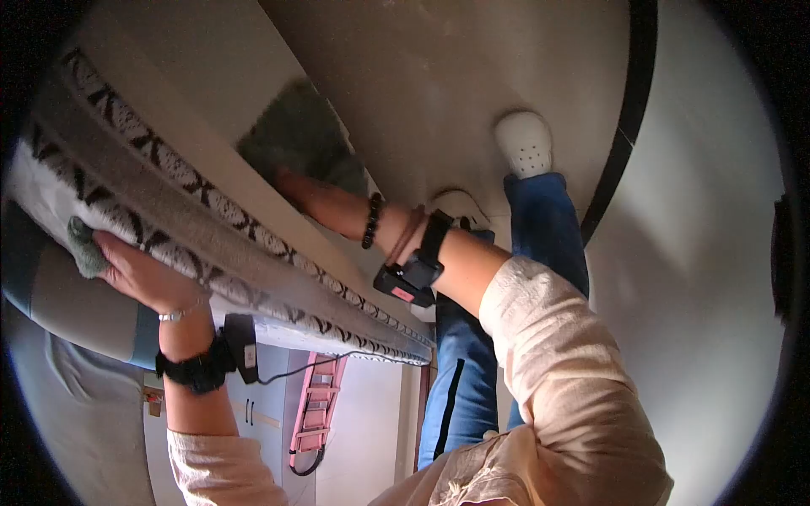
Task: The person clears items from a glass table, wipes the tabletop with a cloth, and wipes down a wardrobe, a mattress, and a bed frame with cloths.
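Observation:
My left hand [139,274], at the left, is closed round a small grey-green cloth [86,247] against a patterned fabric edge [160,244]. My right hand [308,194] reaches to a dark green fuzzy cloth [299,135] lying against a pale flat panel. Its fingers are in shadow and hidden at the cloth, so their grip cannot be made out. Both wrists carry black strapped devices, and the right one also has a beaded bracelet.
Below the fabric edge, a pink folding ladder [316,405] stands by a pale cabinet [266,413]. A grey cushioned surface [80,308] is at the far left. My white clogs [525,145] are on the brown floor [422,76], which has a dark border strip [629,126].

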A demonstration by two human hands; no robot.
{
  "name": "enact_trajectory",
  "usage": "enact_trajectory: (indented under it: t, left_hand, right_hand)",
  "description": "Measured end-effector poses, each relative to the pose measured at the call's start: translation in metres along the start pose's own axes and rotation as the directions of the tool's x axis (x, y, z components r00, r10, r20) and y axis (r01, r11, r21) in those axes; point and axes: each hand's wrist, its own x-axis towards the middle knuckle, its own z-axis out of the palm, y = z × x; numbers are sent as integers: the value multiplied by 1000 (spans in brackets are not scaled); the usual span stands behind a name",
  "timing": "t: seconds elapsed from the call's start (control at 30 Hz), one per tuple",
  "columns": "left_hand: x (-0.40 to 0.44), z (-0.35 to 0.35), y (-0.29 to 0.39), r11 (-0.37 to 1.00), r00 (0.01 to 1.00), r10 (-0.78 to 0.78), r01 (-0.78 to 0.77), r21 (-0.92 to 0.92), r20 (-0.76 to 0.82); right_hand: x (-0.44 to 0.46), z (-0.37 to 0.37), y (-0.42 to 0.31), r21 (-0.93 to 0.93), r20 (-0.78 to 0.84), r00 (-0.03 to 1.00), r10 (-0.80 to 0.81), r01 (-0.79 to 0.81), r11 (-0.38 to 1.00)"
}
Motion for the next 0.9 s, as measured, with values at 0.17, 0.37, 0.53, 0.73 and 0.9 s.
enact_trajectory:
  t: [0.17,0.37,0.53,0.73,0.9]
  left_hand:
    - [-1,-31,-34,394,729,500,-672,627,467]
    - [-34,-69,-8,170,342,541,-939,299,768]
    - [-34,-65,-1,47,261,667,-949,310,698]
    - [-41,-90,-6,127,186,316,-980,152,931]
    - [-48,-100,-28,922,152,-382,1,386,911]
  right_hand:
    - [56,-38,50,-448,-57,944,-325,266,853]
    - [30,-46,99,-433,-305,946,-112,-33,901]
    - [54,-8,-28,-677,56,881,-470,379,631]
    - [116,-55,-13,-846,-185,857,-480,109,522]
    - [31,-78,166,-311,-587,809,32,-263,913]
